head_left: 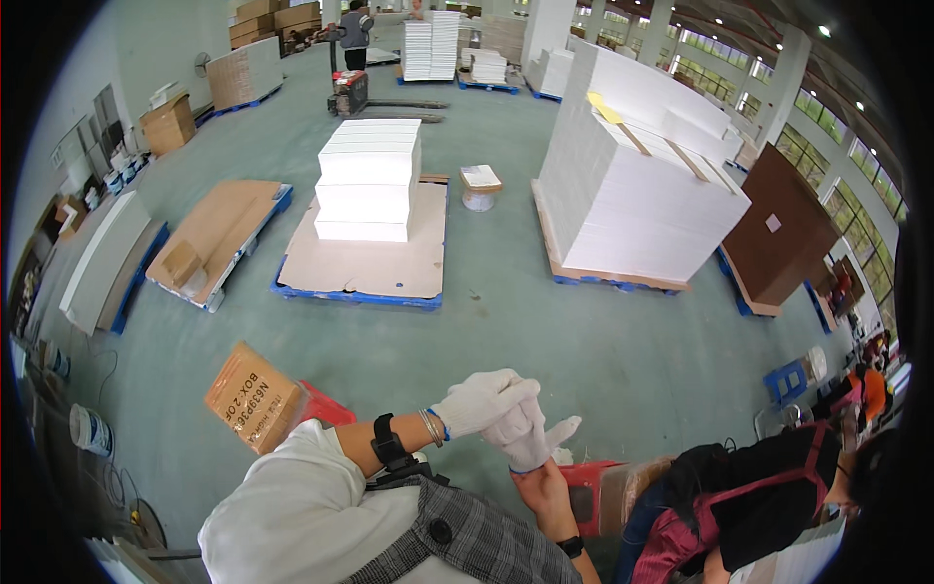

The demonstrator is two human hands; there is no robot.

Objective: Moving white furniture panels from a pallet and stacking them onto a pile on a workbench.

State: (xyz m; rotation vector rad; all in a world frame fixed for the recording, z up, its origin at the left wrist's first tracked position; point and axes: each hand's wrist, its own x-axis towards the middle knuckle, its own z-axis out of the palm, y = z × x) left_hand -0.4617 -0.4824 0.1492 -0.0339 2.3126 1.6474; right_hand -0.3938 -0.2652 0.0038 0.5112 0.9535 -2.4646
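My left hand [470,405] wears a white knitted glove with a blue-edged cuff. In front of my waist its fingers close over a second white glove [525,438], whose thumb sticks out to the right. My bare right hand [545,494] grips this second glove at its blue-edged cuff; the glove partly covers the fingers, and how far they reach inside is hidden. A black band [389,443] and metal bangles [429,426] circle my left wrist, and a dark watch [571,547] sits on my right.
A carton [255,399] rests by a red stool [326,406] at left; another red stool [582,492] stands right. A co-worker in a pink apron [715,496] is close at right. Ahead are a pallet with white stacks [365,185], a bucket [479,195] and a large white stack [642,185].
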